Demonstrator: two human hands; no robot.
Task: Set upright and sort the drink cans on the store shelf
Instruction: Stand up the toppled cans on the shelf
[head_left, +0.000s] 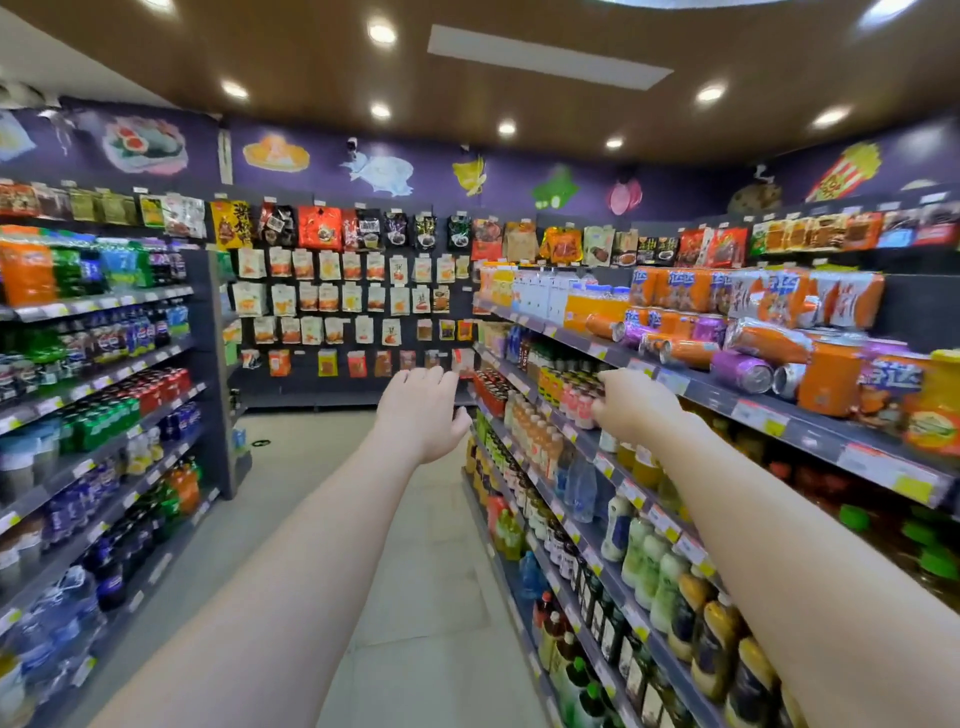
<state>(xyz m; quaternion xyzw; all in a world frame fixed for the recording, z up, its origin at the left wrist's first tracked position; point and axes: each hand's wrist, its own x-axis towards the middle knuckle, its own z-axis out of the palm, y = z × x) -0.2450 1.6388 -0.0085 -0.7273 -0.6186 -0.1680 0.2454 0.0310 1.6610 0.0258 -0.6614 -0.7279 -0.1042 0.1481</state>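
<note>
Several drink cans lie toppled on the upper right shelf (717, 395): an orange can (605, 326), another orange can (688, 353) and a purple can (742, 371) on their sides. An upright orange can (831, 384) stands beside them. My left hand (421, 410) is stretched out over the aisle, fingers apart, holding nothing. My right hand (636, 405) reaches toward the shelf edge just below the fallen cans, fingers curled, with nothing visibly in it.
Orange multipacks (779, 296) are stacked behind the cans. Bottled drinks (649, 566) fill the lower right shelves. A soda shelf unit (104, 415) lines the left side of the aisle. Hanging snack bags (337, 301) cover the far wall. The tiled floor (415, 597) runs between.
</note>
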